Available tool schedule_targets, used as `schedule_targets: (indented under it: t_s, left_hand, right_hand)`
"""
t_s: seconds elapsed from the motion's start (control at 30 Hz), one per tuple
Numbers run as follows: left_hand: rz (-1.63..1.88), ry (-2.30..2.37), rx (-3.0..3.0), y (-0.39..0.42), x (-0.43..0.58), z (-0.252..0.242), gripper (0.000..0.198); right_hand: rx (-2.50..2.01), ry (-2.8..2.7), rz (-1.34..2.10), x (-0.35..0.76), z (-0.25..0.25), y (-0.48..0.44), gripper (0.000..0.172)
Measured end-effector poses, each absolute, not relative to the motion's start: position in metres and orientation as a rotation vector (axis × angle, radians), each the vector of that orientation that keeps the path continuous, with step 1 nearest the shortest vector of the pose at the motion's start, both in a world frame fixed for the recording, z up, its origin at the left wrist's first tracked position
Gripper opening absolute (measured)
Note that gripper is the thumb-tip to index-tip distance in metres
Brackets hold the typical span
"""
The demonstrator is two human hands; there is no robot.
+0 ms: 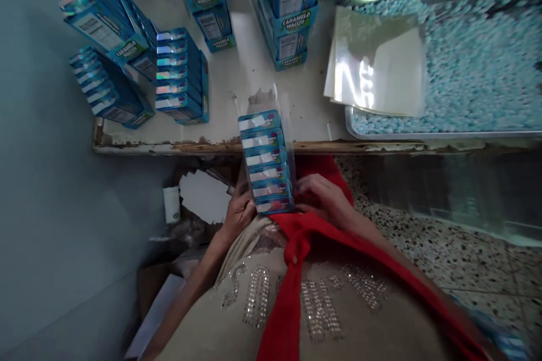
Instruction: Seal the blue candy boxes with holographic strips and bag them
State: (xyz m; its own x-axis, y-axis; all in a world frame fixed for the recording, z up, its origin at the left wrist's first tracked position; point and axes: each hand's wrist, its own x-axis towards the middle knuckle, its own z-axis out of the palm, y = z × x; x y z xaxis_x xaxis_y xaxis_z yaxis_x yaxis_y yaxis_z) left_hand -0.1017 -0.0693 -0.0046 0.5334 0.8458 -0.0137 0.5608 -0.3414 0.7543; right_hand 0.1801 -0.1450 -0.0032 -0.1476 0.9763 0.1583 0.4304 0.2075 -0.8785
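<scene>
A clear plastic bag (258,102) holds a row of small blue candy boxes (269,172), packed in a tray-like stack. It rests across the front edge of the table, its near end against my body. My left hand (240,211) is closed at the bag's lower left side, thumb pressed to the fingers. On the opposite side, my right hand (319,194) has its fingers curled against the plastic near the lower right corner; they are slightly blurred. The bag's far end looks loose and extends past the boxes onto the tabletop.
Display packs of blue boxes stand at the left (182,76) and in taller stacks (292,17) behind. A tray of pale blue candies (483,62) sits at right, with clear plastic bags (381,62) on it. The worn wooden table edge (190,148) crosses in front.
</scene>
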Motion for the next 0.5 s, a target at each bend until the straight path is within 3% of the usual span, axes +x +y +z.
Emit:
schedule_targets:
  t_s: [0.07,0.13,0.3,0.37,0.4,0.5]
  left_hand:
    - [0.579,1.215,1.860,-0.069,-0.090,0.002,0.043]
    - [0.619,1.348,1.761,-0.061,-0.078,0.015,0.041]
    - [0.626,1.549,1.830,-0.024,-0.067,0.049,0.039]
    - [0.641,1.501,1.796,-0.012,-0.071,0.049,0.028]
    - [0.689,1.470,1.752,-0.008,-0.072,0.045,0.032]
    - [0.882,1.390,1.680,0.001,-0.069,0.023,0.101]
  right_hand:
    - [-1.290,-1.634,0.944,0.173,-0.007,-0.136,0.053]
    - [-1.304,-1.629,0.902,0.164,-0.005,-0.121,0.072]
    - [-1.436,-1.540,0.635,0.158,0.015,-0.076,0.053]
    - [-1.509,-1.519,0.612,0.164,0.017,-0.063,0.061]
    - [-1.539,-1.520,0.616,0.167,0.016,-0.059,0.072]
    - [-1.572,-1.546,0.693,0.172,0.009,-0.052,0.099]
